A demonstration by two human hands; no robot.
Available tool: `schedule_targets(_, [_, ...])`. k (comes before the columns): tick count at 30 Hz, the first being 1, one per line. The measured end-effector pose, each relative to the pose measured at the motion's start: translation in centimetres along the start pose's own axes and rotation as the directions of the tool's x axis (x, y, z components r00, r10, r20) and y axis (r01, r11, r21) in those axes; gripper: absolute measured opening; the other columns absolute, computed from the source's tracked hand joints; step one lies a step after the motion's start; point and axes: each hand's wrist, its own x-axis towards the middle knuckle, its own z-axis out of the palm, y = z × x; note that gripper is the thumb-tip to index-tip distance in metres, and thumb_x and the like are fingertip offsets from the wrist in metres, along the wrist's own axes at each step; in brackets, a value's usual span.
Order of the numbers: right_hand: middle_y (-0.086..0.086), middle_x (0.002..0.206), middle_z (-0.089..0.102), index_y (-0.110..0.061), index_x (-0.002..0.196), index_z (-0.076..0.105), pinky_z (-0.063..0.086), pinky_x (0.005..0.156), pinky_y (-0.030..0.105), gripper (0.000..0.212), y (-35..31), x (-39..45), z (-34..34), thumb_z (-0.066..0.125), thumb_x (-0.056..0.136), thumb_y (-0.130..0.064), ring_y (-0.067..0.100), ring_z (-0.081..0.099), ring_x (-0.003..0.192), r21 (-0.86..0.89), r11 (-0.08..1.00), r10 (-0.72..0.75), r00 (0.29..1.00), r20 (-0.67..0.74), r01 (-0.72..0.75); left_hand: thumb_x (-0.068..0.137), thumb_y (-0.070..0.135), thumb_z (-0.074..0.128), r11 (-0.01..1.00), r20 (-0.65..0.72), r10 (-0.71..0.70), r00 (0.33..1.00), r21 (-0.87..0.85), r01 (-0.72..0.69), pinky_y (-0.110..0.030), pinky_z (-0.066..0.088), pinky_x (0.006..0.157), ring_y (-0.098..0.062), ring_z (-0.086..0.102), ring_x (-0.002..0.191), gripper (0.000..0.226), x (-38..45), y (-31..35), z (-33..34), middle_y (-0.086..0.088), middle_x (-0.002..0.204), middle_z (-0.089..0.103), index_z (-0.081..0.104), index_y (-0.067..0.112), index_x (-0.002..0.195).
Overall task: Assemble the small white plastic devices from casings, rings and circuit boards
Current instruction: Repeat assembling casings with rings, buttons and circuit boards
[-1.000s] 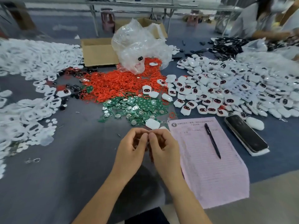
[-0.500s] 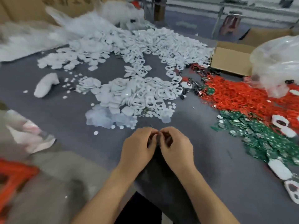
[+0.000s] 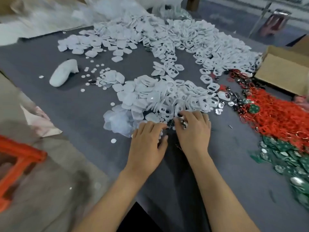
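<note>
Reaching forward side by side, both hands lie at the near edge of the heap of white plastic casing shells with oval cut-outs (image 3: 168,97) on the dark grey worktop (image 3: 80,104); the left hand (image 3: 148,139) lies palm down with fingers stretched flat, its tips touching the loose white pieces and a thin translucent sheet (image 3: 115,120), its grip relaxed and holding nothing; the right hand (image 3: 194,129) has its fingers curled, its grip closed round a small dark-and-white part (image 3: 182,122) whose exact kind is too blurred to tell; a far larger spread of the same white shells (image 3: 192,37) covers the back of the worktop; the tangle of red rings (image 3: 274,113) lies to the right, near the right hand but apart from it; the green circuit boards (image 3: 287,156) lie nearer and further right, beside the rings; a brown cardboard box (image 3: 282,69) stands behind the rings; small white round discs (image 3: 93,71) lie scattered at the left, just beside a white oblong lump (image 3: 62,73).
</note>
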Motion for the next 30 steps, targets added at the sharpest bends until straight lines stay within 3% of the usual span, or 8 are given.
schedule_targets(5, [0.004,0.105,0.069,-0.015,0.109,0.078,0.043,0.096,0.039,0.015,0.7,0.0,0.2,0.074,0.095,-0.021,0.029,0.055,0.107,0.058,0.998,0.006,0.997,-0.079,-0.002,0.095,0.023,0.069,0.995,-0.009,0.019,1.000,-0.095,-0.020,-0.036,0.044,0.095,-0.017,0.053,0.102,0.025,-0.5,0.0,-0.4,0.008,0.105,0.061,0.068,0.022,0.120])
schedule_targets(10, [-0.009,0.103,0.062,-0.020,0.104,0.074,0.042,0.079,0.007,0.008,0.3,-2.5,-1.3,0.074,0.096,-0.019,0.005,0.056,0.095,0.357,0.932,-0.048,0.996,-0.073,0.071,0.093,0.016,0.074,0.952,-0.089,-0.055,0.995,-0.304,0.026,-0.037,0.045,0.108,-0.007,0.048,0.125,0.046,-1.2,-0.9,-0.9,0.008,0.128,0.054,0.056,0.019,0.136])
schedule_targets(13, [-0.024,0.092,0.063,-0.039,0.099,0.066,0.045,0.071,0.010,0.014,-0.4,-4.5,-2.1,0.073,0.095,-0.028,0.006,0.061,0.083,0.446,0.889,-0.119,0.993,0.007,0.103,0.091,0.023,0.073,0.952,-0.078,0.006,0.997,-0.306,-0.029,-0.025,0.028,0.119,0.007,0.028,0.138,0.067,-2.0,-1.5,-0.9,0.013,0.143,0.041,0.042,0.025,0.150])
schedule_targets(16, [-0.025,0.090,0.068,-0.039,0.092,0.069,0.044,0.073,0.012,0.010,-1.0,-5.7,-2.6,0.074,0.092,-0.031,0.008,0.064,0.080,0.488,0.865,-0.170,0.983,0.061,0.119,0.092,0.027,0.071,0.961,-0.081,0.074,0.994,-0.261,-0.093,-0.019,0.019,0.119,-0.007,0.036,0.142,0.064,-1.9,-1.5,-1.1,0.005,0.150,0.048,0.046,0.023,0.152])
schedule_targets(20, [-0.015,0.084,0.074,-0.026,0.093,0.079,0.049,0.072,0.020,0.003,-1.0,-5.7,-3.0,0.078,0.091,-0.028,0.015,0.069,0.080,0.559,0.827,-0.146,0.983,0.115,0.058,0.088,0.010,0.080,0.952,-0.061,0.149,0.987,-0.262,-0.160,-0.026,0.035,0.115,-0.015,0.048,0.131,0.059,-1.9,-1.4,-1.3,0.005,0.142,0.060,0.061,0.018,0.143])
schedule_targets(23, [-0.013,0.084,0.076,-0.026,0.089,0.079,0.053,0.072,0.028,0.010,-0.9,-5.7,-3.1,0.073,0.095,-0.029,0.017,0.072,0.081,0.609,0.792,-0.143,0.983,0.120,0.041,0.090,0.024,0.077,0.942,-0.014,0.139,0.990,-0.307,-0.137,-0.026,0.040,0.108,-0.012,0.051,0.122,0.048,-2.0,-1.3,-1.6,0.010,0.131,0.063,0.063,0.020,0.136])
schedule_targets(27, [-0.014,0.086,0.072,-0.022,0.096,0.077,0.052,0.069,0.032,0.021,-0.6,-5.5,-2.6,0.061,0.100,-0.035,0.014,0.066,0.082,0.509,0.858,-0.080,0.997,0.007,0.066,0.106,0.045,0.043,0.818,-0.063,-0.069,0.996,-0.574,0.020,-0.020,0.043,0.090,-0.007,0.059,0.099,0.032,-1.9,-1.0,-2.0,0.011,0.103,0.063,0.062,0.020,0.109])
schedule_targets(30, [-0.009,0.094,0.071,-0.019,0.103,0.079,0.050,0.081,0.032,0.015,-1.2,-4.7,-1.4,0.071,0.095,-0.031,0.018,0.059,0.094,0.289,0.931,-0.236,0.972,0.005,0.224,0.101,0.058,0.025,0.520,0.018,-0.398,0.917,-0.819,0.242,-0.020,0.044,0.074,-0.007,0.054,0.075,0.057,-1.6,-1.2,-2.4,0.005,0.080,0.061,0.062,0.014,0.098])
